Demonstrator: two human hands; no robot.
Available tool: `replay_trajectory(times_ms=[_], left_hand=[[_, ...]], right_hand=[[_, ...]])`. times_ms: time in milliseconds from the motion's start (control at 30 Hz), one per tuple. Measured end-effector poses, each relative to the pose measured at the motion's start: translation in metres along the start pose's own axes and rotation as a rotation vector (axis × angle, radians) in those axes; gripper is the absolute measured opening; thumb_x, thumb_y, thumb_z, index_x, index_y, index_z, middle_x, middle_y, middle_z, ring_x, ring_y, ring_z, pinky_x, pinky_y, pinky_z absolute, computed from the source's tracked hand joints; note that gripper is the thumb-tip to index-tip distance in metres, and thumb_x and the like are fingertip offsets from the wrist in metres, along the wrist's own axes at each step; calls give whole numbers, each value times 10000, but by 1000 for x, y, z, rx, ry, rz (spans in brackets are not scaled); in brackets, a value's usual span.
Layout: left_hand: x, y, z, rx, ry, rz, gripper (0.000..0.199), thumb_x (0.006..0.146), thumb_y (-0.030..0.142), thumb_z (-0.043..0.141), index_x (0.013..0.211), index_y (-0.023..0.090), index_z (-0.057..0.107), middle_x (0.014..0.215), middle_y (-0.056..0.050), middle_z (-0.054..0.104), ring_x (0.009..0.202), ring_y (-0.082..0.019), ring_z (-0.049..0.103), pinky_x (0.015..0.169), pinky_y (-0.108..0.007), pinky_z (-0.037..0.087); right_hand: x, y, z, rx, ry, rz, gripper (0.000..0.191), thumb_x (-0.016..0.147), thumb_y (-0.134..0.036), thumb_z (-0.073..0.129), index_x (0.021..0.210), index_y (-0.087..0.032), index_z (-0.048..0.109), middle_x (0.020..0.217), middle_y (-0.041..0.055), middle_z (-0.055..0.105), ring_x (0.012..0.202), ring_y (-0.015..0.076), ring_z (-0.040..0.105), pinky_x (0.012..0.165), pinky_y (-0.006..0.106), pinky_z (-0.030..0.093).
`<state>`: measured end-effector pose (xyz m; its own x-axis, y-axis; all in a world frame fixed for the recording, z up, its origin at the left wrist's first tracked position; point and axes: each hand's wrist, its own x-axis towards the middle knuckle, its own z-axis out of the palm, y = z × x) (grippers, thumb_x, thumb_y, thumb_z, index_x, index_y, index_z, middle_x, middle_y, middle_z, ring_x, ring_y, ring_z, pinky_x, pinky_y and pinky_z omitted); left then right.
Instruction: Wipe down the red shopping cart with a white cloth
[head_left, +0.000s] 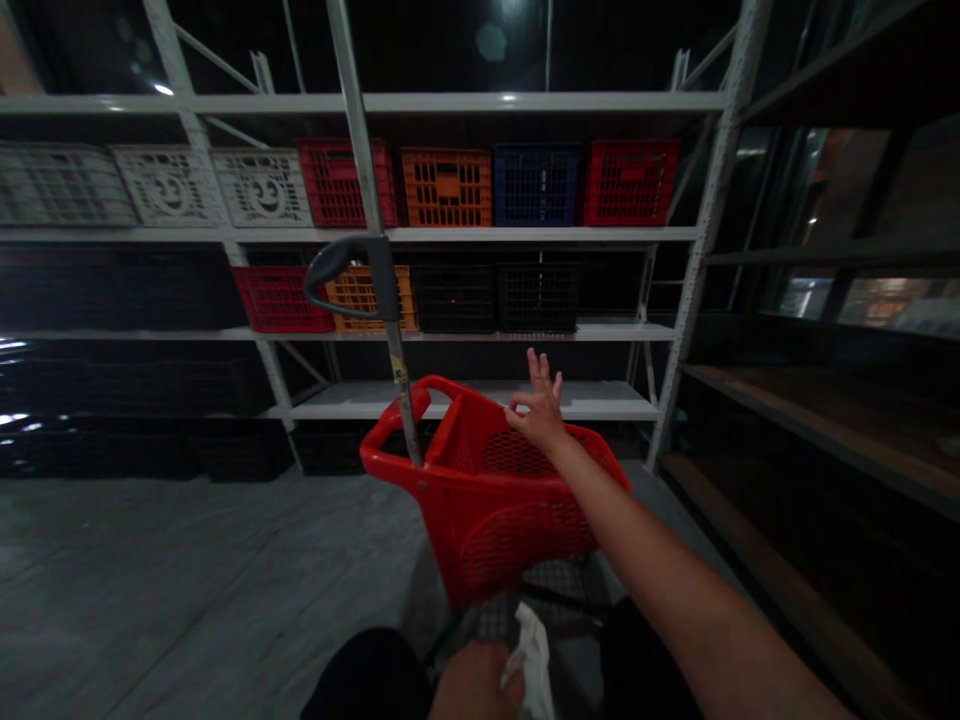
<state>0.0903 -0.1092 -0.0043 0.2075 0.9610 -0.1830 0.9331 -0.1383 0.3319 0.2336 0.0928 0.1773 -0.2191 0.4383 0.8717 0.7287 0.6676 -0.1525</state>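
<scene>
Head view: left hand cut off

Red plastic mesh shopping basket, tall metal pull handle poking up from its left side. Crumpled white cloth just behind the basket, pretty scrunched up.

- What stood ahead?
- A white steel shelving rack. White lattice crates, a red crate, an orange crate and a navy crate lined its upper shelf, black crates below.
- And left?
- Grey concrete floor.
- Right?
- Dark wooden shelves.
</scene>
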Motion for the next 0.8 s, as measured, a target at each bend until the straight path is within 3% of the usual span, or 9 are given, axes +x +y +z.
replay_trajectory(times_ms=[200,500,633,800], left_hand=[[-3,-9,-4,34,-31,8,334,820,276,320,861,193,642,905,-65,669,876,-169,602,781,-256,416],[1,-12,-12,-14,15,8,310,791,247,344,811,206,650,831,-51,679,830,-160,615,720,-231,412],[9,-15,-15,-170,73,21,292,776,246,361,735,179,642,740,-31,666,724,-140,600,649,-211,395],[20,-23,-25,-520,160,-29,465,804,472,338,625,146,617,622,-21,632,634,-148,558,588,-226,401]], right_hand=[[-11,6,18,-32,-72,-1,78,659,-204,605,587,-174,598,1482,-54,-55,1352,283,-31,995,602,-56],[-16,9,15,-31,-59,28,88,667,-204,585,586,-170,588,1480,-51,-79,1353,282,-33,996,601,-47],[-22,7,12,-13,-81,45,89,668,-201,577,584,-171,575,1486,-39,-38,1354,275,-25,1000,598,-45],[-57,1,6,100,-125,142,139,726,-236,541,601,-185,575,1479,-16,134,1357,262,42,1024,576,3]])
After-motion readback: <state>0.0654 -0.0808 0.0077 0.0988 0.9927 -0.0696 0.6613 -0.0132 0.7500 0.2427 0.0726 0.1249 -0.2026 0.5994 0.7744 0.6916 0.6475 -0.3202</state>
